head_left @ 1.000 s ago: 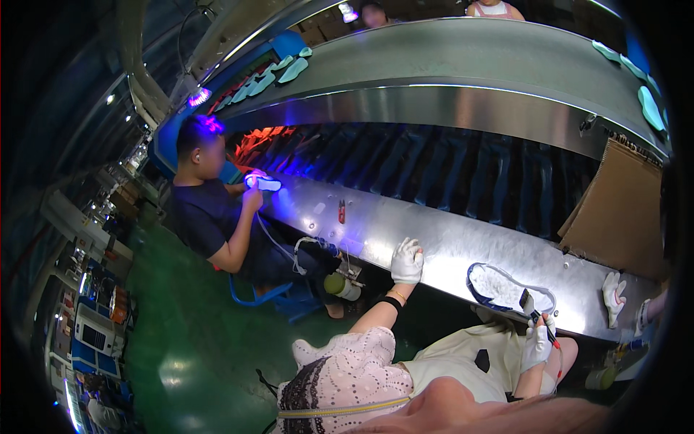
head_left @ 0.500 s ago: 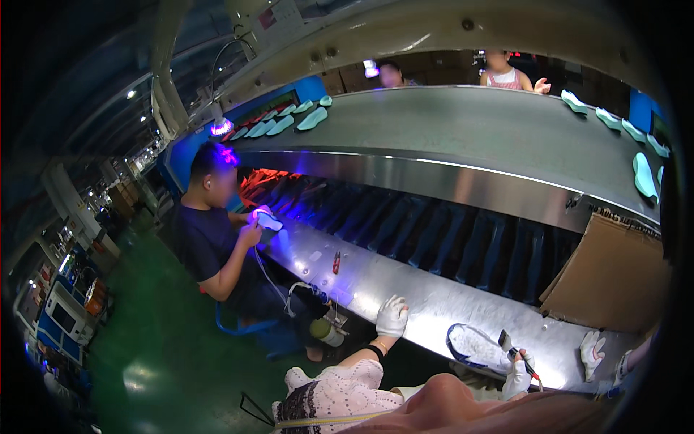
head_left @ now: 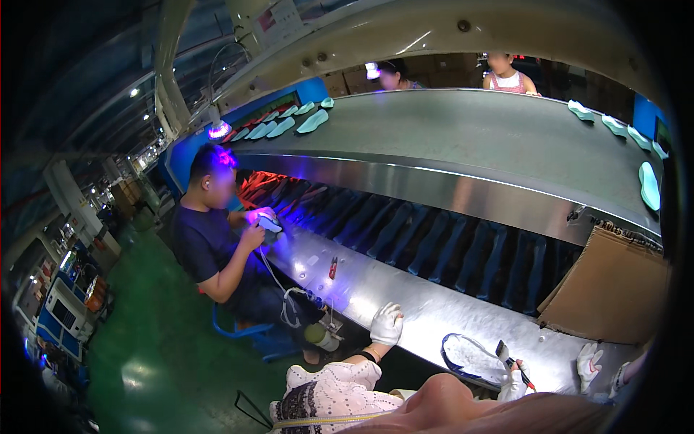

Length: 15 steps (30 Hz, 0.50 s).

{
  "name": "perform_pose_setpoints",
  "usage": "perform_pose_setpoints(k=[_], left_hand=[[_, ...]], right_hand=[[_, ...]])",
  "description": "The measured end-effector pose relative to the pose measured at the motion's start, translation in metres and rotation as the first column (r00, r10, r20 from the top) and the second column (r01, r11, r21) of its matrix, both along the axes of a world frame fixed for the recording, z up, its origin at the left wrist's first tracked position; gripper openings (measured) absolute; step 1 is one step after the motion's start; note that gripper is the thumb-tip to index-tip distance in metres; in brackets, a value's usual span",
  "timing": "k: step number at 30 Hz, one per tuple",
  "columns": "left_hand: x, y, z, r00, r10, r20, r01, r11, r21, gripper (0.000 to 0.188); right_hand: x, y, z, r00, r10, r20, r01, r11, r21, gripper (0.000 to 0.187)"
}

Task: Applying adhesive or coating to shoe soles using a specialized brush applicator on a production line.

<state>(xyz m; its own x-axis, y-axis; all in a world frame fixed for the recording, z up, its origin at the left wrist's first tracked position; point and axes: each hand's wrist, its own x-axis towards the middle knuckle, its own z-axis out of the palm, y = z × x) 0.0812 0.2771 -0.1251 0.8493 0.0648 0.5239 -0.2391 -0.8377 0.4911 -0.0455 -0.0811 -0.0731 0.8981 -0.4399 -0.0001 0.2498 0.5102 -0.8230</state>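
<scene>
On the metal ledge's near edge rests my left hand [head_left: 387, 323] in a white glove, fingers out and nothing in it. My right hand [head_left: 512, 384], also gloved and partly hidden low in view, grips a brush [head_left: 508, 356] with dark flat bristles pointing up and left. Left of the brush lies a long oval piece [head_left: 450, 362] with a dark blue rim and a pale middle, perhaps a shoe part; its lower end is partly covered. Another person's gloved hand [head_left: 588, 364] reaches in from the right and rests on the ledge [head_left: 426, 296].
To the left, a seated co-worker [head_left: 217, 231] holds a pale shoe piece [head_left: 270, 223] under a purple lamp [head_left: 219, 130]. Red-handled snippers [head_left: 333, 267] lie between us. Pale shoe soles [head_left: 649, 186] sit on the conveyor [head_left: 434, 130]. A cardboard sheet [head_left: 607, 286] leans at right.
The whole view has shifted slightly. The brush has moved slightly left with my right hand. The co-worker's shoe piece has turned, and a person behind the conveyor has lowered a hand.
</scene>
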Motion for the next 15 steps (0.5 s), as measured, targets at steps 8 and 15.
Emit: perform_pose_setpoints(k=[8, 15], left_hand=[[0.004, 0.003, -0.030, 0.994, -0.087, -0.064, 0.058, 0.928, -0.368, 0.014], [-0.024, -0.033, 0.188, -0.004, -0.910, 0.415, 0.501, -0.361, -0.786, 0.039]], right_hand=[[-0.003, -0.031, -0.047, 0.978, 0.121, -0.167, -0.083, 0.972, 0.220, 0.026], [0.001, -0.031, -0.035, 0.965, 0.135, -0.226, -0.068, 0.957, 0.282, 0.024]])
